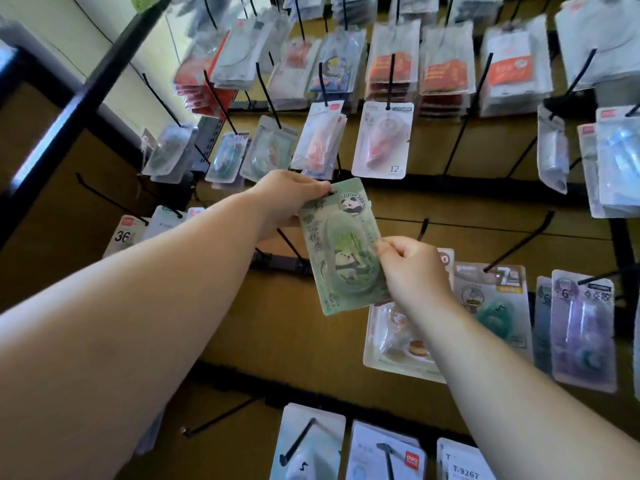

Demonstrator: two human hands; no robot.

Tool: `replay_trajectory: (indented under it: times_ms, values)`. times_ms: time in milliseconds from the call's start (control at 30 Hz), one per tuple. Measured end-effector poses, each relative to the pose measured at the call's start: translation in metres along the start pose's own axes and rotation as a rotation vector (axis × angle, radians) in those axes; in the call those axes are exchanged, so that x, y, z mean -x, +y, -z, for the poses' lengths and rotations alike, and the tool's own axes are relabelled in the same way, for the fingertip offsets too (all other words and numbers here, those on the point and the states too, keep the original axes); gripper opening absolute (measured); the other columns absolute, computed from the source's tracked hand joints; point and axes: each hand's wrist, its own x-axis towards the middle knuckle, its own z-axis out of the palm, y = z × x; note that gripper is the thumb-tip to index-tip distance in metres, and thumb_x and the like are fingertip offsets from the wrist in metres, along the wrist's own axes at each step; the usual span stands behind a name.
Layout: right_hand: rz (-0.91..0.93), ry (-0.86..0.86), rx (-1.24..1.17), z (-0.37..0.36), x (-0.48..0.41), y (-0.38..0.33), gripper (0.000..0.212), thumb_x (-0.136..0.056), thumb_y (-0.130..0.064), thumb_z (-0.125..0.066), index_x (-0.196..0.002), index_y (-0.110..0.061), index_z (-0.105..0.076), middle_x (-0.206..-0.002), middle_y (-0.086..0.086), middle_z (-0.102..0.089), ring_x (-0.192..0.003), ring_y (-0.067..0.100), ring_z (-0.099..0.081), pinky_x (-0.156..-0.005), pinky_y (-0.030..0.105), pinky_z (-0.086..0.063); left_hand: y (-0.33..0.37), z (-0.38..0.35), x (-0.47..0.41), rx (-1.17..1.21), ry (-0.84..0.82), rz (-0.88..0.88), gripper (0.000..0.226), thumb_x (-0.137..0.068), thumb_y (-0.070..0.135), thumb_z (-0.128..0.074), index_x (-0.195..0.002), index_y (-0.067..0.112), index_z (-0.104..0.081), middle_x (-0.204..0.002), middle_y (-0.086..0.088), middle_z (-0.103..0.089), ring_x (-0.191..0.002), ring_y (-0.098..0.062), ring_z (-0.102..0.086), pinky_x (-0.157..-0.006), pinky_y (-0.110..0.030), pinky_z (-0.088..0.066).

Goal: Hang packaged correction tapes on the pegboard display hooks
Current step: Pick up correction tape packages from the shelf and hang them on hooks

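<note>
Both hands hold one green panda-print correction tape package [341,251] in front of the pegboard [277,323]. The left hand [287,199] pinches the package's top left corner, fingers curled beside the hang slot. The right hand [412,268] pinches its right edge about halfway down. The package's long axis is near upright, top leaning slightly left. A bare black hook [290,244] juts out just left of the package, so the left hand looks better placed to guide the slot on.

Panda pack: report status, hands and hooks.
Left hand pinches top corner, right hand the right edge. Green panda pack held tilted. Bare hook behind it.
</note>
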Motion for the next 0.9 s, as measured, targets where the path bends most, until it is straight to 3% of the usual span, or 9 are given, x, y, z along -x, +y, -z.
replay_trajectory:
  times_ms: [233, 367, 533, 600, 667, 767, 833, 900]
  values:
    - [-0.014, -0.011, -0.064, -0.003, 0.0, 0.007, 0.03, -0.096, -0.024, -0.038, -0.111, -0.012, -0.061, -0.085, -0.007, -0.058, -0.075, 0.001, -0.052, -0.048, 0.013, -0.045, 0.002, -0.001, -0.008, 0.061, -0.019, 0.038, 0.009, -0.086, 0.021, -0.06, -0.089, 0.013, -0.06, -0.074, 0.001, -0.063, -0.047, -0.001, -0.064, -0.04, -0.014, -0.051]
    - [-0.018, -0.032, -0.114, -0.002, 0.001, 0.01, 0.026, -0.097, -0.023, -0.038, -0.104, -0.014, -0.061, -0.086, -0.004, -0.059, -0.075, 0.003, -0.054, -0.036, 0.006, -0.041, -0.001, -0.004, -0.015, 0.123, -0.021, 0.057, 0.024, -0.084, 0.019, -0.062, -0.104, 0.008, -0.057, -0.083, -0.003, -0.067, -0.072, -0.013, -0.065, -0.061, -0.027, -0.056]
    - [-0.061, -0.086, -0.229, -0.007, 0.005, 0.009, 0.028, -0.096, -0.022, -0.04, -0.071, -0.028, -0.05, -0.081, -0.008, -0.057, -0.077, 0.013, -0.059, -0.038, 0.017, -0.049, 0.002, -0.003, -0.018, 0.091, -0.04, 0.122, 0.012, -0.085, 0.017, -0.061, -0.089, 0.012, -0.05, -0.082, -0.004, -0.064, -0.068, -0.014, -0.065, -0.061, -0.03, -0.056]
    - [-0.127, -0.112, -0.261, -0.009, 0.008, 0.01, 0.03, -0.096, -0.023, -0.04, -0.069, -0.027, -0.051, -0.084, -0.005, -0.061, -0.085, 0.018, -0.063, -0.045, 0.023, -0.051, 0.001, -0.004, -0.018, 0.096, -0.062, 0.189, 0.009, -0.087, 0.016, -0.057, -0.091, 0.012, -0.051, -0.079, -0.004, -0.064, -0.065, -0.014, -0.064, -0.058, -0.029, -0.056]
    - [-0.189, -0.125, -0.263, -0.011, 0.012, 0.012, 0.031, -0.097, -0.024, -0.039, -0.07, -0.023, -0.055, -0.094, 0.002, -0.066, -0.089, 0.02, -0.065, -0.051, 0.026, -0.052, -0.006, -0.006, -0.017, 0.117, -0.111, 0.231, 0.009, -0.088, 0.018, -0.055, -0.095, 0.011, -0.053, -0.081, -0.004, -0.065, -0.066, -0.014, -0.064, -0.066, -0.03, -0.057]
    - [-0.169, -0.066, -0.149, -0.012, 0.012, 0.015, 0.027, -0.097, -0.024, -0.038, -0.083, -0.017, -0.06, -0.094, 0.002, -0.063, -0.086, 0.017, -0.061, -0.048, 0.02, -0.049, -0.019, -0.013, -0.014, 0.179, -0.073, 0.188, 0.009, -0.09, 0.019, -0.052, -0.087, 0.012, -0.057, -0.083, -0.005, -0.064, -0.069, -0.015, -0.062, -0.073, -0.032, -0.053]
    - [-0.096, -0.003, 0.031, -0.016, 0.008, 0.016, 0.028, -0.097, -0.023, -0.037, -0.093, -0.01, -0.061, -0.085, 0.001, -0.059, -0.075, 0.013, -0.056, -0.051, 0.019, -0.046, -0.027, -0.018, -0.01, 0.15, 0.031, 0.125, 0.014, -0.089, 0.019, -0.054, -0.101, 0.014, -0.061, -0.085, -0.001, -0.06, -0.072, -0.012, -0.059, -0.067, -0.028, -0.053]
    - [-0.047, 0.052, 0.195, -0.02, 0.003, 0.02, 0.028, -0.098, -0.022, -0.035, -0.095, -0.009, -0.06, -0.07, -0.003, -0.052, -0.063, 0.007, -0.047, -0.049, 0.018, -0.037, -0.037, -0.022, -0.006, 0.165, 0.052, 0.108, 0.034, -0.088, 0.018, -0.055, -0.122, 0.019, -0.051, -0.091, 0.002, -0.058, -0.079, -0.012, -0.059, -0.072, -0.03, -0.054]
